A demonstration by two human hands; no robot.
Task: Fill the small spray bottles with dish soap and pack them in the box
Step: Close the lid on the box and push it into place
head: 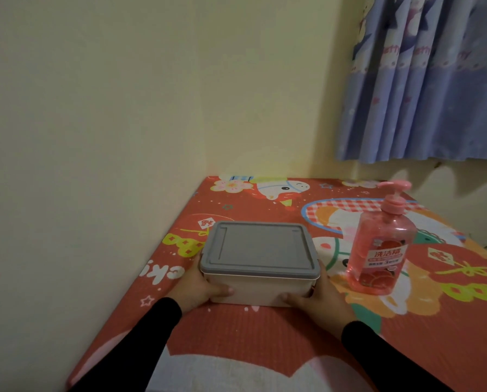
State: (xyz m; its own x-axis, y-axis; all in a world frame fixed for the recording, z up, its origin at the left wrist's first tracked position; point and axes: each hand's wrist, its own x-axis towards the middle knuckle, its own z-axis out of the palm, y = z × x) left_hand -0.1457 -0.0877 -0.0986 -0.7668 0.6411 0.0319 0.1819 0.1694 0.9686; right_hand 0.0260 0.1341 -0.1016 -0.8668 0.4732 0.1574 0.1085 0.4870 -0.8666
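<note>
Right now the left hand (197,287) and right hand (320,299) are gripping the lidded box (260,261) by its sides on the cartoon-print table (265,329). Beside it the pink dish soap pump bottle (379,244) is standing upright; no spray bottles are showing, so filling and packing look undone.

The lidded box (260,264) sits on the table (293,335), the dish soap bottle (379,244) just to its right.

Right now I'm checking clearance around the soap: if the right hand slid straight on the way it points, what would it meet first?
The right hand already grips the box, so the box blocks it. The soap bottle stands off to its right, seemingly clear.
</note>
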